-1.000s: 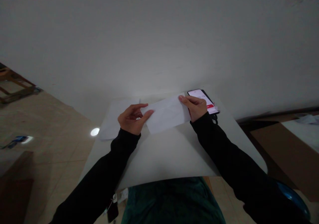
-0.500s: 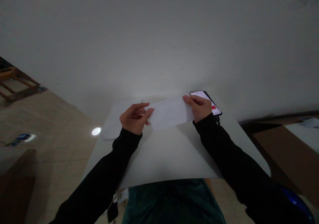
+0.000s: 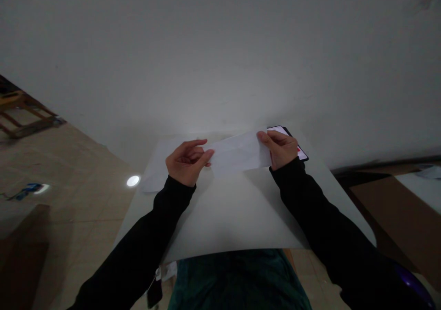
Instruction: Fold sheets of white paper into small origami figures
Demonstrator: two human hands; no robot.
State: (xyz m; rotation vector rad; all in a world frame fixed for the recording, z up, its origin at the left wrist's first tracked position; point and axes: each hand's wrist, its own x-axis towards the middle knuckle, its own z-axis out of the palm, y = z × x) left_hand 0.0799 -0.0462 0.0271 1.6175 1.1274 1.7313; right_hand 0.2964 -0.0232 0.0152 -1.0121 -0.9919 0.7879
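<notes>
A white sheet of paper (image 3: 237,154) is stretched between my two hands, raised above the white table. My left hand (image 3: 188,161) pinches its left end between thumb and fingers. At the right end, my right hand (image 3: 279,148) grips the paper with the thumb on top. Partly behind that hand lies a phone (image 3: 302,155) with a lit screen. More white paper (image 3: 153,172) rests on the table, to the left of and partly behind my left hand.
The white table (image 3: 237,222) stands against a pale wall (image 3: 220,62). Cardboard (image 3: 396,209) is on the right. At far left are a wooden stool (image 3: 24,110) and tiled floor (image 3: 89,195). Dark green cloth (image 3: 241,278) shows below the table's near edge.
My right hand has shifted slightly to the right with its end of the paper, covering more of the phone. My left hand has barely moved.
</notes>
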